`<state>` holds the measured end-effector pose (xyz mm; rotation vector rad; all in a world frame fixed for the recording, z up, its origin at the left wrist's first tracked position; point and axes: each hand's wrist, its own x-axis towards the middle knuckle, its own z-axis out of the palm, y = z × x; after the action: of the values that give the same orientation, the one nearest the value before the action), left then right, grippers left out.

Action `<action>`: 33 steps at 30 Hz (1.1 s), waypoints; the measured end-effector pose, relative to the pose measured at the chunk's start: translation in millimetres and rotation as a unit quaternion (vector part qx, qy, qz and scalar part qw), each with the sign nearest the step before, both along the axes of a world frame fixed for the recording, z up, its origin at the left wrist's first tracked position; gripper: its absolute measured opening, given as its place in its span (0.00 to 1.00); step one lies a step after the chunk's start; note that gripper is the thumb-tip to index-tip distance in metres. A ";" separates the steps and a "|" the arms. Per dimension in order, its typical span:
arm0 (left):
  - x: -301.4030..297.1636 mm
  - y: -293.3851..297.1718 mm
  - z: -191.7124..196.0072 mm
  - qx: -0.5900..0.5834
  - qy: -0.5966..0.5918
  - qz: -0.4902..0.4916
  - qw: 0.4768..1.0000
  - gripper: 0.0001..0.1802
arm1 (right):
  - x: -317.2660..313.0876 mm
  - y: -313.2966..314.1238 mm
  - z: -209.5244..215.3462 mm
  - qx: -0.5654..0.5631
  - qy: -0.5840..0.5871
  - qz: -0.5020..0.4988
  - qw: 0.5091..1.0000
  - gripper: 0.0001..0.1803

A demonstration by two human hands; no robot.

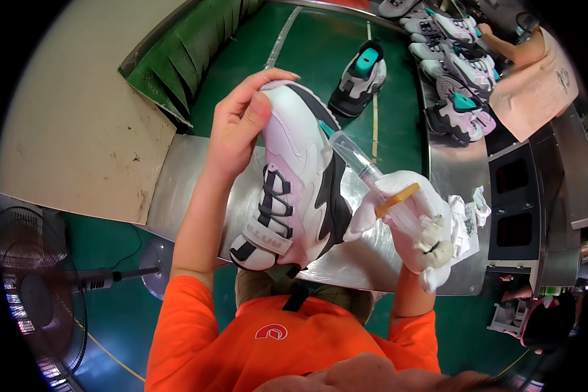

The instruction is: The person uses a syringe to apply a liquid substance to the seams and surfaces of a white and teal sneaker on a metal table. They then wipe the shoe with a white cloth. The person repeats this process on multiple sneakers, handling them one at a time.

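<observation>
head view: we hold the white, black and lilac sneaker [294, 183] up over the near edge of the steel bench [196, 170], our bare left hand [238, 127] clamped on its toe end with the thumb on top. our white-gloved right hand [415, 219] is closed around a clear syringe-like applicator [366, 171], tip touching the shoe's side. we judge the work mid-way, one teal-lined shoe [360, 77] waiting at the far edge.
</observation>
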<state>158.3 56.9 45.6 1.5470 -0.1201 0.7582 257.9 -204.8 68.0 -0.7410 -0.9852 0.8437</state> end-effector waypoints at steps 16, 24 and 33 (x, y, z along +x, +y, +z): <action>0.9 29.8 -50.5 -0.220 0.037 0.120 0.967 0.24 | 18.9 33.0 -31.7 0.024 0.068 0.038 0.997 0.59; -154.1 -32.8 -37.6 0.109 0.586 0.182 0.782 0.25 | 35.5 -87.9 -57.5 0.094 -0.007 -0.119 0.988 0.45; -50.8 -62.2 -17.2 0.255 0.420 0.165 0.855 0.52 | -63.4 -62.9 -85.2 -0.205 -0.046 -0.461 0.862 0.45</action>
<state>107.5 -5.3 28.4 2.3244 0.6601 0.2401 194.5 -267.7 -17.2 -1.4704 -0.4117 0.1507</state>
